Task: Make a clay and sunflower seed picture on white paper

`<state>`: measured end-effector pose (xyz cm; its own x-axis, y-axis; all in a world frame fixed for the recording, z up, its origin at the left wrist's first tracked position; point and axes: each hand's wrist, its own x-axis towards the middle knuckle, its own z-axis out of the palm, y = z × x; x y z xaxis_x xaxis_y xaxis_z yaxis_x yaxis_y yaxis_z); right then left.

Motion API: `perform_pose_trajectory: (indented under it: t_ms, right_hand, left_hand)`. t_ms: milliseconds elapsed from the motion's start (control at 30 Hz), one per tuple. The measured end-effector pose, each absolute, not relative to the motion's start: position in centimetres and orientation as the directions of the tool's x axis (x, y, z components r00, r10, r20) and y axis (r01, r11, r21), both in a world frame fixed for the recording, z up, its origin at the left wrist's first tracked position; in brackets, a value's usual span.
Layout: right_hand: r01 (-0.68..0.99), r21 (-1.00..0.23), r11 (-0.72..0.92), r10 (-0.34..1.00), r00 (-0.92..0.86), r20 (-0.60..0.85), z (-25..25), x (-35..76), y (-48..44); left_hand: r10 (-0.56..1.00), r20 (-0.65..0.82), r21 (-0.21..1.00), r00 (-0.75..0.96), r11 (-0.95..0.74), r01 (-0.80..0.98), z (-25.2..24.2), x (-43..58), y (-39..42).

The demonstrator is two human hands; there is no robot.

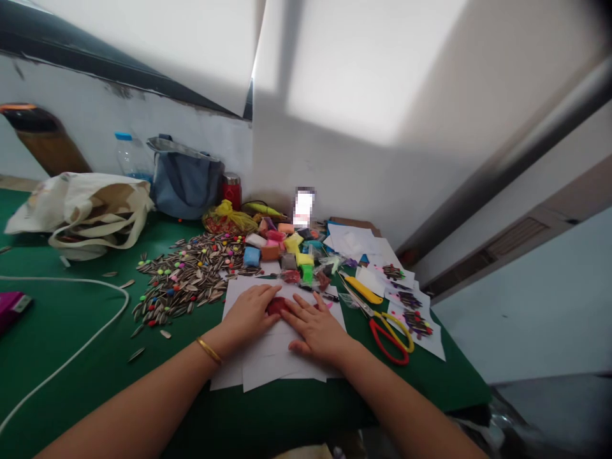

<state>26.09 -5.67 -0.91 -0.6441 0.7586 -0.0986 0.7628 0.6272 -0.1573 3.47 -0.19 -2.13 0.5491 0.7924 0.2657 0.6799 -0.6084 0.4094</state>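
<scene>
My left hand (249, 313) and my right hand (316, 326) rest on white paper sheets (268, 360) on a green table (95, 357). Between their fingertips lies a small dark red lump of clay (276, 306); both hands press on it with fingers laid flat and together. A gold bangle (209, 350) circles my left wrist. Just beyond the hands sit several coloured clay blocks (282, 248).
A heap of sunflower seeds with coloured beads (189, 277) lies to the left. Red-and-yellow scissors (389, 331) and a yellow cutter (363, 290) lie to the right, beside paper cards with seed pictures (411, 312). Bags (86, 210), a bottle (127, 153) and a white cable (71, 350) occupy the left.
</scene>
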Motion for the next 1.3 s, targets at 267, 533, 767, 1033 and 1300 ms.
perform_pose_trajectory:
  t_ms: [267, 533, 767, 1033, 1300]
  right_hand:
    - [0.720, -0.204, 0.663, 0.726, -0.685, -0.060, -1.2, 26.1, -5.5]
    - [0.676, -0.230, 0.700, 0.683, -0.728, -0.063, 0.4, 24.6, -5.0]
    - [0.690, -0.249, 0.680, 0.693, -0.715, -0.089, 0.0, 23.4, -4.4]
    - [0.639, -0.227, 0.735, 0.660, -0.751, 0.026, 0.0, 23.2, -3.0]
    - [0.985, -0.134, 0.112, 0.951, -0.067, 0.302, 2.0, 28.5, -0.6]
  left_hand:
    - [0.758, 0.167, 0.534, 0.631, -0.607, 0.588, -1.5, 1.7, 0.7]
    - [0.778, 0.195, 0.556, 0.598, -0.590, 0.586, -1.2, 2.4, 0.2]
    - [0.779, 0.176, 0.567, 0.602, -0.580, 0.585, -1.1, 2.0, 0.3]
    - [0.796, 0.184, 0.445, 0.576, -0.590, 0.673, -0.9, 1.7, 0.1]
    - [0.834, 0.109, 0.445, 0.541, -0.527, 0.724, -0.1, 1.9, 0.2]
